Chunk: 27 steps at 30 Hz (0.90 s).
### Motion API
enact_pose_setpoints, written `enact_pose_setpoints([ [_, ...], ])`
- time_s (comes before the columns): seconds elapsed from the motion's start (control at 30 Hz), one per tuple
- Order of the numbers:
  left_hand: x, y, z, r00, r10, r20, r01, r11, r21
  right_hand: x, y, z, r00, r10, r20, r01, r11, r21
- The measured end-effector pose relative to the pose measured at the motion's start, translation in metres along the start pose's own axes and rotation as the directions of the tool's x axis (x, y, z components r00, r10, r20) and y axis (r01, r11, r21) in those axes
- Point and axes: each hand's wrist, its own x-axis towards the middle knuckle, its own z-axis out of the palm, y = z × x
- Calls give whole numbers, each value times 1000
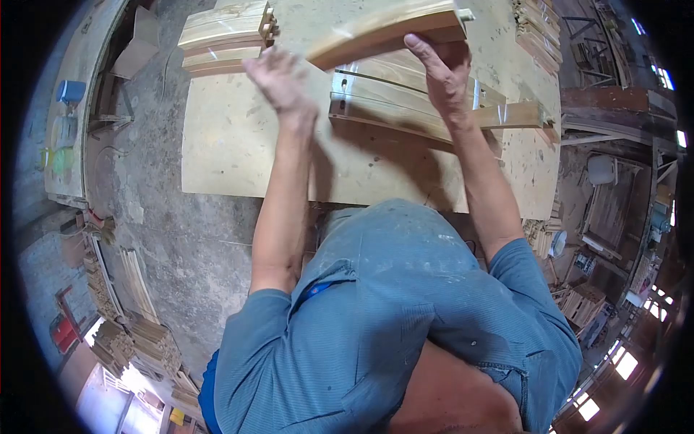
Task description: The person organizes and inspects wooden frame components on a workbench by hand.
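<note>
My right hand [447, 76] grips a curved wooden piece [390, 35] near its right end, thumb along the near face; its other fingers are mostly hidden. A pale tenon projects from that end. My left hand [280, 81] is blurred, with fingers apart, just left of the piece's other end and seemingly off it. Below the raised piece, several slotted wooden boards [383, 101] lie side by side on the worktable [246, 145]. One wooden bar [510, 116] lies across their right end, behind my right forearm.
A stack of tenoned wooden pieces [224, 36] sits at the table's back left. Another wood stack [538, 32] stands at the back right. On the left is a side bench [69, 173] with a blue cup [71, 91]. Timber bundles [152, 347] rest on the floor.
</note>
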Motion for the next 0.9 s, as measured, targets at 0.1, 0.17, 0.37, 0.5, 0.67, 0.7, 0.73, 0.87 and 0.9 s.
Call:
enact_pose_setpoints([
  [0.1,30,4,-37,886,462,39,-428,781,455,4,34,-14,997,10,81,11,965,-260],
  [0.17,37,-3,-26,826,356,436,-555,650,519,2,46,-16,988,97,122,-41,915,-401],
  [0.37,42,-60,11,720,304,624,-629,665,402,19,22,10,945,-29,325,232,759,-608],
  [0.5,47,-80,-1,682,572,456,-722,628,291,15,25,28,892,-162,423,406,701,-587],
  [0.67,51,-89,-10,639,561,525,-768,499,402,-4,53,22,869,-361,338,488,734,-472],
  [0.7,52,-89,-9,685,519,512,-721,585,371,0,48,21,925,-171,339,323,825,-463],
  [0.73,54,-87,-12,697,472,540,-696,625,352,-1,44,19,923,-142,357,321,795,-514],
  [0.87,67,-81,-36,722,425,546,-677,596,431,-56,21,-15,984,1,179,118,748,-654],
  [0.9,52,-66,-41,744,463,481,-664,591,458,-81,4,-35,993,61,103,30,707,-706],
])
